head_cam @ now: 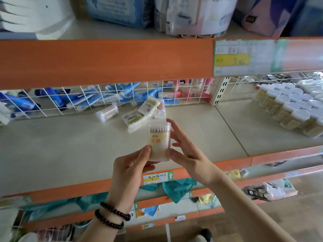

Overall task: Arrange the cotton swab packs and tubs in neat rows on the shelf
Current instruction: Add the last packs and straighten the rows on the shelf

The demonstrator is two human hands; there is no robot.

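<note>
The left hand (132,165) is pinching the clear swab tub (159,141) low down above the near shelf (70,154) edge, right hand (185,147) spread alongside, looking light, rigid, slick-walled.

Blue tubes (52,100) lie jumbled behind a white wire grid (122,95) (pink boxes (187,94) further right). A yellow price label (232,58) sits on the orange shelf edge above; teal packets (176,188) hang on the shelf below.
</note>
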